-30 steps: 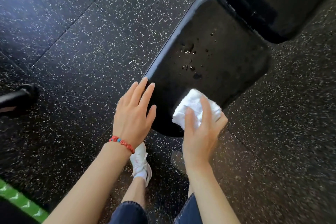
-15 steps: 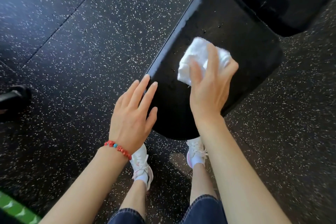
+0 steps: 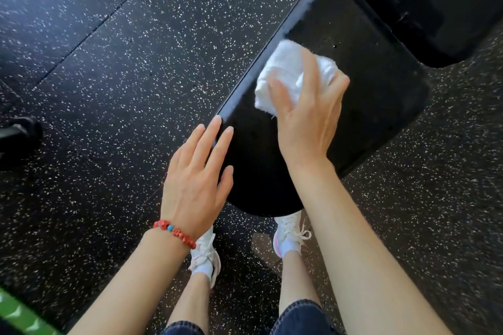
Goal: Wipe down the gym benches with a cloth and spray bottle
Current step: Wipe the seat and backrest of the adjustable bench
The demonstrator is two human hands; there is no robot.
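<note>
Since the earlier frames the right hand has carried the white cloth from the near rounded end of the bench pad up toward its middle, and the droplets seen there are gone. Right fingers lie spread and slightly curled over the bunched cloth, pressing it flat on the pad. Left hand rests with fingers straight and nearly together, tips touching the pad's left edge. The pad's long axis runs away beyond the right fingertips toward the second pad; judged unwiped surface lies ahead, nearer the right hand. No spray bottle is visible
</note>
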